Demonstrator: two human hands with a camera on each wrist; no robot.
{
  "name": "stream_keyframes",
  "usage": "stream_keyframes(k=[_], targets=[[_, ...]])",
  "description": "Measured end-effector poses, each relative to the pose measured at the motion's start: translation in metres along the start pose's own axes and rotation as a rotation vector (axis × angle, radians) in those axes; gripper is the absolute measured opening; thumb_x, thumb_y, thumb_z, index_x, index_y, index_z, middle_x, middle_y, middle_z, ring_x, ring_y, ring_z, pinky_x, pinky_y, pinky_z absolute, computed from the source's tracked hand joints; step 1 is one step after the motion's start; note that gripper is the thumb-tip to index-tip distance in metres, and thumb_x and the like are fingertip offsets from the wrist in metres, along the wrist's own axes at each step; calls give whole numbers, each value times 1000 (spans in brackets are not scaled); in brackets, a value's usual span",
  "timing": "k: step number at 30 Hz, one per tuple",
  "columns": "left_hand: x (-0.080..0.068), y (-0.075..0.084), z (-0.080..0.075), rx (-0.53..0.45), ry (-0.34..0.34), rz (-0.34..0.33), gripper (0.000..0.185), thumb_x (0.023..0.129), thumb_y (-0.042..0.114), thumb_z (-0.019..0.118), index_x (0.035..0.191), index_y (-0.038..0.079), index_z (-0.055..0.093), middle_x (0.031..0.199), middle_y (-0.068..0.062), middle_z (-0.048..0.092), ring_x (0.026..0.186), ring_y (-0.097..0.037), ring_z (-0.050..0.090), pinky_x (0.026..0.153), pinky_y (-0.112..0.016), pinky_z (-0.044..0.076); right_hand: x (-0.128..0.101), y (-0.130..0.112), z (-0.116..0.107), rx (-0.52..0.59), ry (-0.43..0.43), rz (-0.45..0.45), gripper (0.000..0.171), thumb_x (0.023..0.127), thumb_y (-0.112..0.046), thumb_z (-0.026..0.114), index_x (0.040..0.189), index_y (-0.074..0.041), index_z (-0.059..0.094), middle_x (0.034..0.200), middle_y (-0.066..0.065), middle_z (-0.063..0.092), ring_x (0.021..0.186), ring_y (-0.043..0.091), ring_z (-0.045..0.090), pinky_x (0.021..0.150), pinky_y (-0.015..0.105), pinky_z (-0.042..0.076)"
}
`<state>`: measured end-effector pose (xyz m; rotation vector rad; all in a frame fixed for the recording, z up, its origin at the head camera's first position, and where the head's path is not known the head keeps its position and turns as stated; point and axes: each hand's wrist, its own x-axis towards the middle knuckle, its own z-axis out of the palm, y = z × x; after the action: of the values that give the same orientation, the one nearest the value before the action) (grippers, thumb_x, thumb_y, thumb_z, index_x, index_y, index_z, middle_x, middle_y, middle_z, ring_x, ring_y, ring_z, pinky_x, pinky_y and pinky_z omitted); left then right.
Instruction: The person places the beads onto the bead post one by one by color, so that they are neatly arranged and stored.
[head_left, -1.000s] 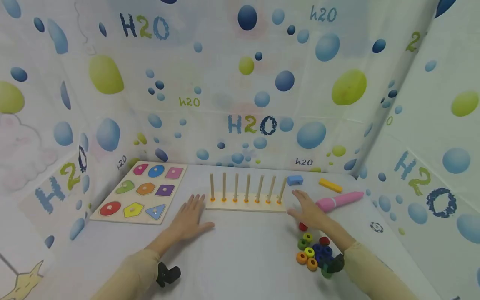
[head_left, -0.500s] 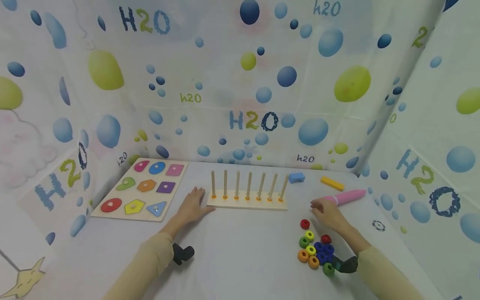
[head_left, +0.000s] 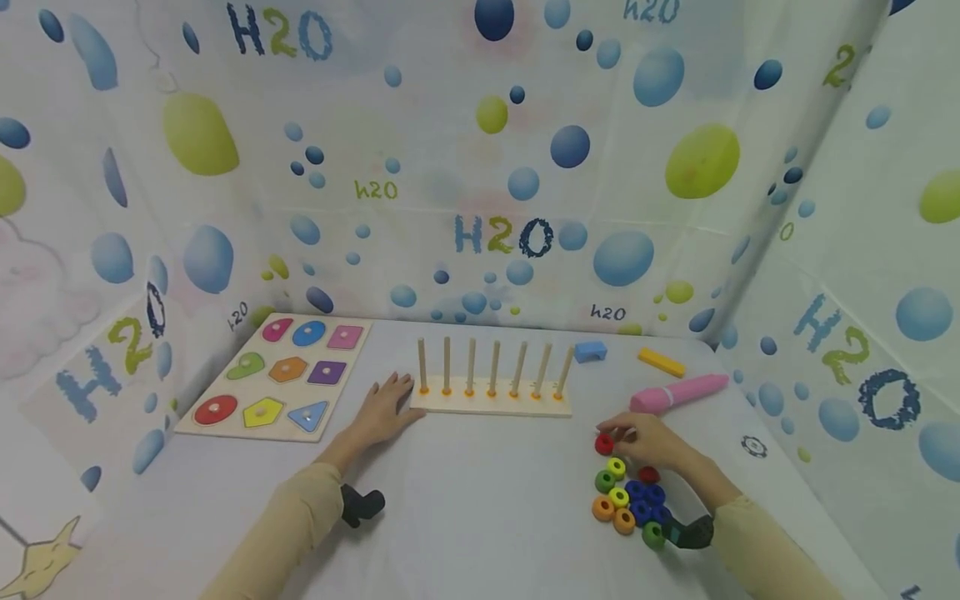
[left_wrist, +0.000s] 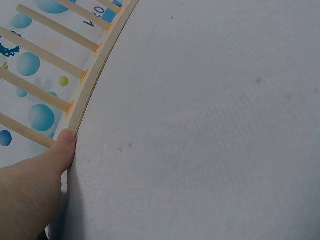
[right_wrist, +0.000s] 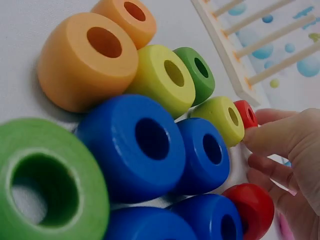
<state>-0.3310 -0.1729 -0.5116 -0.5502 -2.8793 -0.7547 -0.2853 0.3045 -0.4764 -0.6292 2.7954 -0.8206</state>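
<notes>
A pale wooden peg board (head_left: 491, 405) with a row of upright pegs stands near the back wall. My left hand (head_left: 378, 414) grips its left end, thumb at the front edge and fingers at the far side. The left wrist view shows the thumb (left_wrist: 65, 145) against the board's end; the other fingers are hidden there. With thumb and forefinger, my right hand (head_left: 651, 442) pinches a red bead (head_left: 603, 444) at the far end of the bead pile. Nearer me lie yellow, green, orange and blue beads (right_wrist: 150, 142), plus another red bead (right_wrist: 252, 210).
At the left lies a shape puzzle board (head_left: 270, 379) with knobbed pieces. Beyond my right hand are a pink pen-shaped object (head_left: 678, 393), a yellow bar (head_left: 662, 362) and a blue block (head_left: 590, 352). Patterned sheets enclose the back and sides.
My right hand swung right and back from the peg board's right end, then moved nearer to the red bead and took hold of it. The left hand closed in on the board's left end.
</notes>
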Motion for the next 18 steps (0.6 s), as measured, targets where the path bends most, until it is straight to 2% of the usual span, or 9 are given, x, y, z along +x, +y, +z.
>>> stream_keyframes(k=[6, 11, 15, 18], targets=[[-1, -1, 4, -2, 4, -1, 70, 89, 37, 64, 138, -6, 41, 144, -23, 37, 137, -40, 24, 109, -62, 10, -1, 3, 3, 6, 19, -39, 27, 84, -15, 69, 111, -14, 68, 96, -7, 62, 86, 12, 58, 78, 32, 53], [-1, 3, 3, 4, 14, 9, 68, 89, 36, 65, 138, -6, 42, 144, -23, 38, 136, -41, 26, 109, -62, 11, 0, 0, 1, -11, 58, 4, 27, 87, -19, 68, 114, -14, 66, 98, -6, 63, 88, 13, 59, 79, 34, 53], [0, 6, 0, 10, 9, 4, 69, 89, 36, 64, 138, -7, 42, 144, -23, 38, 136, -41, 26, 109, -61, 11, 5, -11, -4, 30, 124, -1, 27, 89, -21, 66, 114, -11, 65, 103, -3, 65, 94, 15, 60, 83, 35, 53], [-2, 5, -2, 8, 2, -4, 69, 89, 37, 64, 138, -7, 42, 144, -23, 38, 136, -41, 26, 109, -61, 11, 11, -30, -10, 77, 181, -62, 28, 89, -22, 66, 114, -9, 63, 103, -1, 66, 94, 16, 61, 83, 33, 54]])
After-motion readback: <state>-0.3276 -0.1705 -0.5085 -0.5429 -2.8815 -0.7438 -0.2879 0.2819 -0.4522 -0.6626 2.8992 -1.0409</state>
